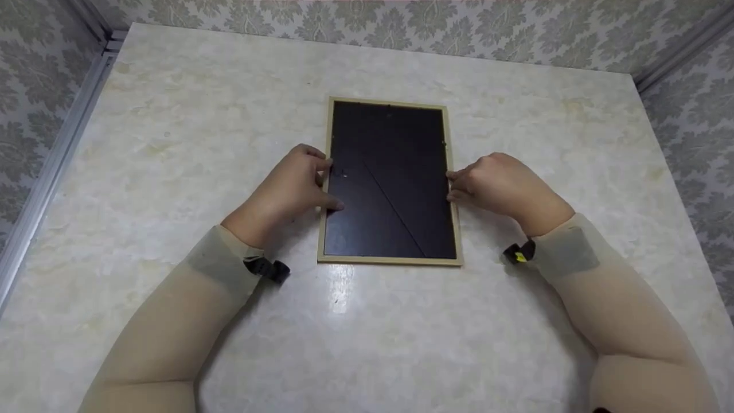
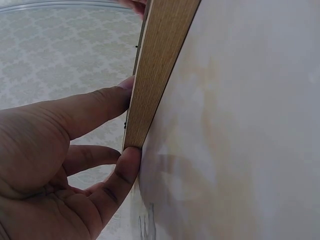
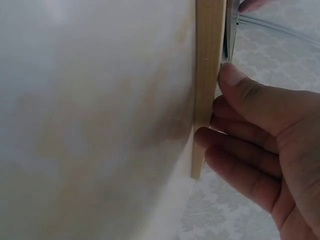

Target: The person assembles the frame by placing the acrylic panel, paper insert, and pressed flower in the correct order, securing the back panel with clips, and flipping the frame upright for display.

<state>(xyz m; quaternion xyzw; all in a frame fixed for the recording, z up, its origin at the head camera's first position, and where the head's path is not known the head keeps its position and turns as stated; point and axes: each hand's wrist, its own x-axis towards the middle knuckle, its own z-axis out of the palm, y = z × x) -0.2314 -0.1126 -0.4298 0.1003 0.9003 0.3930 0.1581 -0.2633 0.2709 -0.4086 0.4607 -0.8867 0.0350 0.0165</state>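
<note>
A picture frame [image 1: 390, 260] lies back side up on the table, its thin wooden border round a dark backing board [image 1: 395, 155]. A diagonal line crosses the lower part of the board. On the left edge my left hand [image 1: 292, 180] grips the frame, thumb over the backing and fingers against the outer side. My right hand [image 1: 499, 183] holds the right edge between thumb and curled fingers. Seen from the left wrist, the fingertips [image 2: 129, 162] press low on the wooden side [image 2: 160, 55]. The right wrist view has the thumb [image 3: 232, 77] at the border's upper edge.
The pale marbled table [image 1: 200, 92] extends all round the frame. Patterned wall covering [image 1: 390, 23] stands behind it, with a metal rail [image 1: 51, 183] along the left side. Small black wrist cameras [image 1: 269, 269] sit on both sleeves.
</note>
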